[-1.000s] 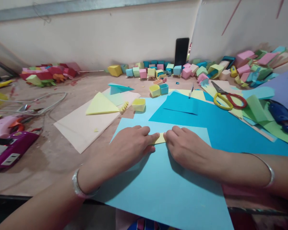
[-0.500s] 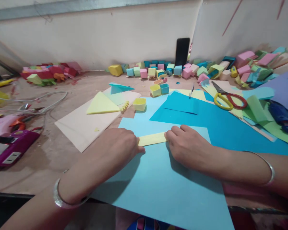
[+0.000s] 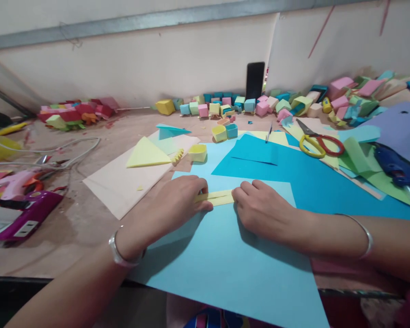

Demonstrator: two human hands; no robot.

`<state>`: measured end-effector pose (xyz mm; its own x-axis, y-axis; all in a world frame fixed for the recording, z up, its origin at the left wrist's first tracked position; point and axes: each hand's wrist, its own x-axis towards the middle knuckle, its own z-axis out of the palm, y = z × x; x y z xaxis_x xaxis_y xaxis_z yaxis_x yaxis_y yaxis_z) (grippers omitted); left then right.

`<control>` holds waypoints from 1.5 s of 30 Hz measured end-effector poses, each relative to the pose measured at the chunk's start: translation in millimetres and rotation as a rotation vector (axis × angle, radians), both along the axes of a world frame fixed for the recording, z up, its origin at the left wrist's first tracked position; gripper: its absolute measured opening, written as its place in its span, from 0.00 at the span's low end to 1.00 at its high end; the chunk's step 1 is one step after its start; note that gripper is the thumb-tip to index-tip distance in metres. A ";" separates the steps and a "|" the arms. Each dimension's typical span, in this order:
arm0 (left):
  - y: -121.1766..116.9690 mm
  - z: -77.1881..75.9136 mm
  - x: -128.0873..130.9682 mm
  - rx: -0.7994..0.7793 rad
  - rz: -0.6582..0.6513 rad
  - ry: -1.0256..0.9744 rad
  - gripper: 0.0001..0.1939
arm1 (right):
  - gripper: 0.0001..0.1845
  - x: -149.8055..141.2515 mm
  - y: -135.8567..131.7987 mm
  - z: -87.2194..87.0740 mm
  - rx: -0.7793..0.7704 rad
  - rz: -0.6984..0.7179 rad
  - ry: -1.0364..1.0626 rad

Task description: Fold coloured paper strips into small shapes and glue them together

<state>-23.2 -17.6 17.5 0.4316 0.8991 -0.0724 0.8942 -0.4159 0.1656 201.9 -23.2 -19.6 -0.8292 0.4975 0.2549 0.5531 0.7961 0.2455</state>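
A narrow folded yellow paper strip (image 3: 221, 197) spans the gap between my two hands, over a light blue paper sheet (image 3: 232, 269). My left hand (image 3: 181, 197) pinches its left end between thumb and fingers. At the other end, my right hand (image 3: 256, 205) is closed on the strip with its fingers curled under. A dark slit or fold line shows along the strip's length. Just beyond my hands stands a small open yellow paper box (image 3: 197, 153). Darker blue paper (image 3: 249, 155) lies behind my right hand.
Scissors (image 3: 319, 141) with red and yellow handles lie at the right, near a blue glue gun (image 3: 396, 166). At the left are a purple power strip (image 3: 27, 214) and a white cable (image 3: 78, 141). Small paper boxes (image 3: 203, 110) and a phone (image 3: 255, 81) line the wall.
My left thumb and fingers have moved apart slightly around the strip's left end, and a lengthwise slit or fold now shows on the strip. My right hand keeps its hold. The camera view has shifted slightly.
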 end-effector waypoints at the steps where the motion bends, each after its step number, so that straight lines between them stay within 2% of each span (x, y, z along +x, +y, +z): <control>1: 1.7 -0.3 0.0 -0.051 0.025 -0.022 0.13 | 0.12 -0.5 1.5 0.6 0.003 -0.007 0.027; 5: 8.5 2.4 0.8 -0.168 0.100 -0.107 0.11 | 0.07 -1.2 12.5 6.1 -0.039 -0.072 0.170; 7: 11.6 4.5 0.9 -0.194 0.117 -0.208 0.09 | 0.07 0.2 19.1 10.3 -0.135 -0.107 0.207; 9: 13.9 6.7 0.9 -0.234 0.187 -0.366 0.10 | 0.09 2.3 24.5 15.8 -0.286 -0.137 0.246; 11: 14.8 8.6 1.6 -0.259 0.286 -0.626 0.12 | 0.12 4.1 27.6 22.0 -0.517 -0.168 0.367; 12: 14.5 9.1 2.4 -0.269 0.316 -0.789 0.13 | 0.14 4.4 28.1 24.8 -0.680 -0.186 0.461; 15: 10.9 6.9 8.6 -0.393 0.260 -1.191 0.16 | 0.16 2.2 25.7 28.0 -1.237 -0.251 0.780; 17: 6.5 1.4 15.7 -0.528 0.185 -1.251 0.18 | 0.17 -1.0 22.4 25.2 -1.485 -0.275 0.914; 20: -0.6 -10.3 28.0 -0.636 0.153 -1.228 0.17 | 0.19 -4.7 17.1 19.3 -1.587 -0.265 0.934; 25: -4.8 -20.2 38.0 -0.728 0.243 -1.314 0.16 | 0.16 -4.7 12.3 22.0 -1.566 -0.304 0.747; 29: -3.0 -13.6 37.8 -0.684 0.374 -1.322 0.13 | 0.14 -4.1 12.8 28.6 -1.593 -0.353 0.614; 32: -3.3 -8.0 38.3 -0.636 0.430 -1.298 0.10 | 0.13 -3.5 13.4 29.6 -1.583 -0.322 0.564; 35: -4.3 -6.3 39.2 -0.642 0.425 -1.269 0.10 | 0.15 -2.4 13.2 27.0 -1.566 -0.275 0.568; 38: -5.1 -5.5 38.4 -0.712 0.377 -1.290 0.12 | 0.18 -1.0 12.8 23.3 -1.511 -0.177 0.538; 40: -5.5 -2.9 36.4 -0.745 0.357 -1.311 0.11 | 0.19 0.1 13.1 21.3 -1.301 -0.082 0.566; 43: -6.8 4.9 32.3 -0.705 0.327 -1.255 0.08 | 0.13 2.0 16.8 19.0 -0.782 0.027 0.699; 45: -8.4 11.3 30.4 -0.660 0.277 -1.188 0.10 | 0.09 3.8 22.1 17.3 -0.460 0.072 0.773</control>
<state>7.2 -26.0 28.9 0.3483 0.9082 -0.2321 0.1199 0.2024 0.9719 205.8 -1.1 -2.3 -0.5423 0.6413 0.5428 0.3766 0.7631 -0.5253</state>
